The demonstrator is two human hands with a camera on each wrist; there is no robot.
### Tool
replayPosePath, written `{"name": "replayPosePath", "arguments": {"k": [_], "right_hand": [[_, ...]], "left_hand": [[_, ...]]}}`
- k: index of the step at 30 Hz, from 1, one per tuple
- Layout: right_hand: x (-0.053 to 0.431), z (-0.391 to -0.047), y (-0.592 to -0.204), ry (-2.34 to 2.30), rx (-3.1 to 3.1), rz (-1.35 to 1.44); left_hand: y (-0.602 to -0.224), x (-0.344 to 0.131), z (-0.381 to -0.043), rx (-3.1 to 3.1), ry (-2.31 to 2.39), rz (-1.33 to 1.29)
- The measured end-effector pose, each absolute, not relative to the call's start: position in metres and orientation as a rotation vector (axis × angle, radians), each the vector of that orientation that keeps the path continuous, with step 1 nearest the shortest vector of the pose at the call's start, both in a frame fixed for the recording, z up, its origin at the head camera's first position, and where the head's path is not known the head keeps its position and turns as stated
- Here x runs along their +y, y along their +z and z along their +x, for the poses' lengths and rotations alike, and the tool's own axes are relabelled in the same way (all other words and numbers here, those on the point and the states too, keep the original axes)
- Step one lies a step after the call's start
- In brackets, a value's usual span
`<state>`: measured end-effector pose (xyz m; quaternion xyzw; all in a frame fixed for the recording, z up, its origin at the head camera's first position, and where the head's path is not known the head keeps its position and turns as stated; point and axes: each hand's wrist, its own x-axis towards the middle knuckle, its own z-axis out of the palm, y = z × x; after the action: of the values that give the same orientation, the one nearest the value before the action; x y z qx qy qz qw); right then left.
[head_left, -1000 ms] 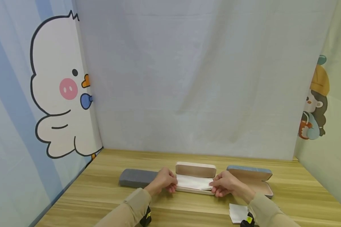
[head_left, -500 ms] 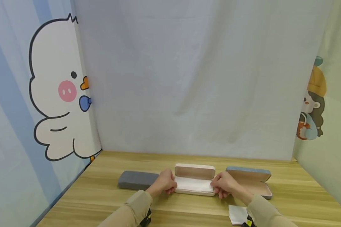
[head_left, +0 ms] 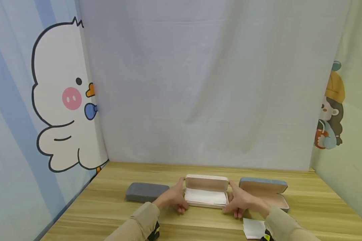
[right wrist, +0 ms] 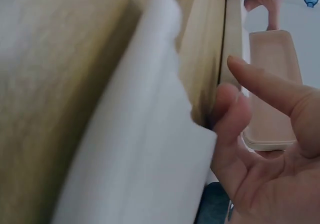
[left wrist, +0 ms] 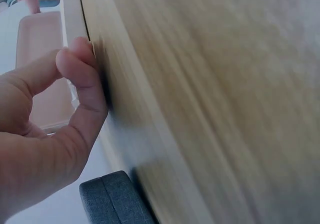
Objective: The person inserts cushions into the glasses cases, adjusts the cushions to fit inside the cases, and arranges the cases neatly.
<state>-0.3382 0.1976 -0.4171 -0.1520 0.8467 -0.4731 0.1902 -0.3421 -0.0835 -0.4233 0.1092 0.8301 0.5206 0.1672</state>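
Note:
A cream glasses case (head_left: 206, 206) stands with its lid (head_left: 206, 183) raised, between the two hands. Inside its base lies a folded white cloth (head_left: 205, 196), flat along its length. My left hand (head_left: 175, 196) is at the case's left end, one finger extended to the lid's side edge and the others lower, by the base. At the right end my right hand (head_left: 241, 200) mirrors it, a straight finger at the lid's edge and the thumb near the base's front corner. Neither hand holds the cloth. The wrist views show the pink lining (right wrist: 272, 94).
A closed grey glasses case (head_left: 146, 192) lies to the left. On the right, a blue-grey case (head_left: 263, 181) stands open. White folded sheets (head_left: 253, 228) lie by the right sleeve. The wooden table (head_left: 87, 214) ends at a pale curtain (head_left: 205, 100).
Both hands have let go of the cloth's ends, and a finger of each has reached up to the lid's sides. The cloth now lies flat in the base.

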Motion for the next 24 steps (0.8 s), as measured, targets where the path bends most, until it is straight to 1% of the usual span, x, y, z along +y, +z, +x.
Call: {"name": "replayPosePath", "arguments": {"k": [11,24], "right_hand": [[0.1967,-0.3429,-0.4260,-1.392,2.389,-0.533],[0.1979,-0.3444,-0.4255,-1.464,2.293,-0.508]], "left_hand": [[-0.4275,-0.0840,-0.3418,2.343,1.553,0.310],[-0.4263,-0.0860,-0.3437,2.265,1.596,0.328]]}}
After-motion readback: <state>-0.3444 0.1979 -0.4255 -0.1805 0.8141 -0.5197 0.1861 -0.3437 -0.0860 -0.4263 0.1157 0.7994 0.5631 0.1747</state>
